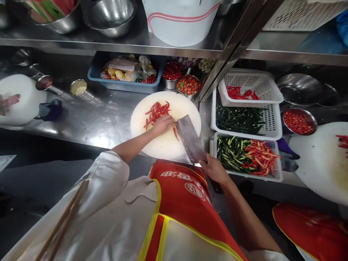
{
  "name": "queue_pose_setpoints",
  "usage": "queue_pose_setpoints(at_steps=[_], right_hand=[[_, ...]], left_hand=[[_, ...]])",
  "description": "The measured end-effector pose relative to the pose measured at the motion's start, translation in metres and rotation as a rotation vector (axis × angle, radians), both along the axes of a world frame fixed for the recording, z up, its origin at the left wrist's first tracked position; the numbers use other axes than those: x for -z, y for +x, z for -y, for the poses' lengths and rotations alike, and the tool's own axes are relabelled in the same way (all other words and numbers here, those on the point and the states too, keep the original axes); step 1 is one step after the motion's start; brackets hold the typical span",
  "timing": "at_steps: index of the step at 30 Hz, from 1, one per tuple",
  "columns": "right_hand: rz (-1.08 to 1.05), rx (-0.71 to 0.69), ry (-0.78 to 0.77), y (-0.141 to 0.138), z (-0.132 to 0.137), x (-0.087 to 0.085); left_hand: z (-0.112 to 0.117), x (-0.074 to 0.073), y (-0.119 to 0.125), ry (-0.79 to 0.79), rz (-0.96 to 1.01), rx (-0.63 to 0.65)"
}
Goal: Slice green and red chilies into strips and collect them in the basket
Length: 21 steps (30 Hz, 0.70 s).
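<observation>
A round white cutting board (160, 145) lies on the steel counter in front of me. A pile of red chili peppers (157, 111) rests on its far left half. My left hand (162, 125) is on the board at the near edge of this pile, fingers curled and pressed down on chilies, their tips partly hidden. Close to those fingertips stands the far end of a cleaver (190, 139). My right hand (214, 168) is wrapped round its handle at the board's near right edge. Some split chili pieces (175, 131) lie along the blade's left side.
To the right, a clear tub (276, 175) holds green and red chilies, beside white baskets (274, 125). Behind the board are a blue bin (127, 86) and a bowl of chopped chilies (188, 85). A steel shelf (116, 45) hangs above. A co-worker's red apron (307, 232) shows at lower right.
</observation>
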State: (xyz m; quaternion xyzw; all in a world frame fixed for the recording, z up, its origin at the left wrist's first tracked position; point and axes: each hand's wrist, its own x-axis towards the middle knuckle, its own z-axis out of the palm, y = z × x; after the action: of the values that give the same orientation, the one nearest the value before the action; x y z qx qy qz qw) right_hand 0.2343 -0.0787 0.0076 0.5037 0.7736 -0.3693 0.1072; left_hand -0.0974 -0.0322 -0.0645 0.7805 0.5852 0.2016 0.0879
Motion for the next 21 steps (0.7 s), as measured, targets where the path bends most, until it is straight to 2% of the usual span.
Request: queue_pose_setpoints(at_steps=[3,5,7,9,11,14,17,19,21], right_hand=[[-0.039,-0.05,-0.02,0.004,0.013,-0.004],[-0.043,-0.094,-0.053,0.004,0.019,-0.004],[-0.039,-0.102,-0.079,0.003,0.021,-0.001],[-0.04,-0.071,-0.086,0.002,0.02,0.004],[-0.032,-0.018,-0.074,0.0,0.018,0.01],[0.003,0.055,-0.045,-0.006,0.016,0.015],[0.044,0.073,-0.038,-0.011,0.016,0.017],[0.062,0.062,-0.042,-0.012,0.015,0.016],[0.084,0.038,-0.03,-0.012,0.014,0.014]], left_hand=[[-0.041,-0.013,-0.02,-0.095,-0.179,-0.125],[-0.064,-0.02,-0.029,-0.209,-0.297,-0.137],[-0.077,-0.027,-0.034,-0.28,-0.355,-0.119],[-0.078,-0.034,-0.033,-0.243,-0.334,-0.075],[-0.066,-0.039,-0.027,-0.135,-0.245,0.008],[-0.028,-0.036,-0.013,-0.009,-0.093,0.184],[0.02,-0.019,0.001,0.016,-0.023,0.318],[0.045,-0.006,0.007,-0.001,-0.004,0.332],[0.061,0.004,0.01,-0.022,-0.02,0.295]])
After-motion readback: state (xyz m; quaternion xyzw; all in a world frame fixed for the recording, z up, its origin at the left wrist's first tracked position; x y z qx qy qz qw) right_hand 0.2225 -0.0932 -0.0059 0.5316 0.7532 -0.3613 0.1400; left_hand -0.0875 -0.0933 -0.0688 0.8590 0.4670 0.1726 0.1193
